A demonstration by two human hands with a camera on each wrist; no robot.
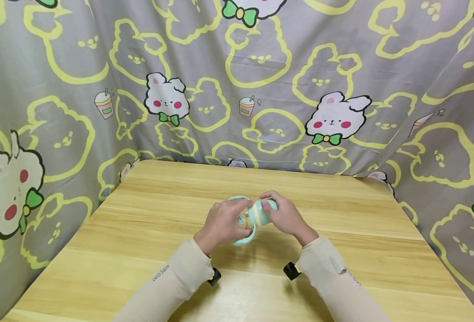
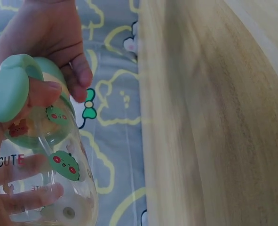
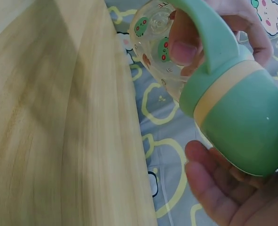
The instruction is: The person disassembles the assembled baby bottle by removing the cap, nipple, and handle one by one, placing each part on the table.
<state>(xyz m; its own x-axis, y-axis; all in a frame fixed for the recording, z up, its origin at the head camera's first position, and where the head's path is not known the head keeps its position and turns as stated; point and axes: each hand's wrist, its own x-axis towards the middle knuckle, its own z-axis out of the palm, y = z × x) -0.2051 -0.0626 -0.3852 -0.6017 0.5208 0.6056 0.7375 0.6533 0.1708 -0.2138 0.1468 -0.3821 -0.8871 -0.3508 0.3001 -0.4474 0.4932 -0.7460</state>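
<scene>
Plainly, the bottle (image 1: 257, 213) is held between the two hands, raised above the tabletop (image 1: 140, 250). By the left hand (image 1: 225, 221) the clear body (image 2: 68, 165) is gripped, the fingers being curled round it. By the right hand (image 1: 284, 215) the mint-green lid (image 3: 244, 117) is held, the fingers and thumb being bent about its domed end. The bottle is tilted on its side, its lid turned toward the right hand. Below the lid, a cream band (image 3: 227, 89) and a mint handle (image 3: 214, 33) are seen, the handle arching out beside the left hand's fingers. Cartoon faces and the word "CUTE" are printed on the body. Behind the hands, both wrists are covered by cream sleeves (image 1: 190, 264), under which black devices (image 1: 291, 271) are worn. Beyond the hands and the tabletop, a grey patterned curtain (image 1: 209, 58) is hung.
</scene>
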